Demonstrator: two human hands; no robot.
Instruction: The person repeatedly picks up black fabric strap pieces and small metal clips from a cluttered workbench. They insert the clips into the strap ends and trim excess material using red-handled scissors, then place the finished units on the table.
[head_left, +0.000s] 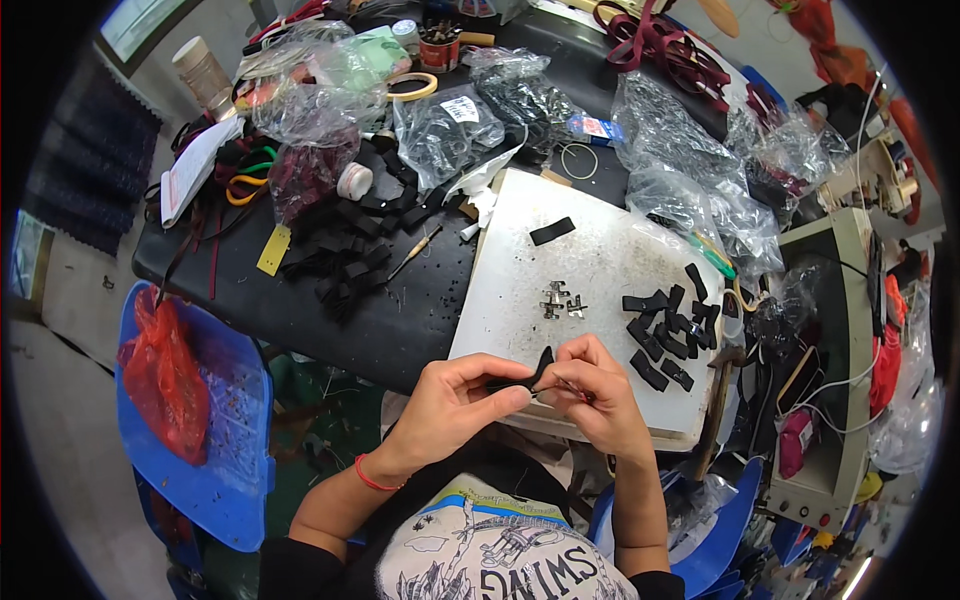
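Both hands meet over the near edge of the white board (pixel 600 262). Between them is a short black strap piece (pixel 544 360), its end sticking up. My left hand (pixel 455 402), with a red cord at the wrist, pinches the strap between thumb and fingers. My right hand (pixel 598 396) is closed at the strap's other side; a thin dark item shows at its fingers, too small to name. Beyond the hands lie several small metal clips (pixel 556 300). To the right is a cluster of black strap pieces (pixel 672 335), some with metal on them. Another strap piece (pixel 552 231) lies farther back.
Left of the board, a black strap pile (pixel 350 260) and a wooden-handled awl (pixel 412 252) lie on the dark table (pixel 400 335). Clear plastic bags (pixel 450 125) crowd the back. A hammer (pixel 722 400) rests by the board's right edge. A blue chair (pixel 235 450) holds a red bag (pixel 170 375).
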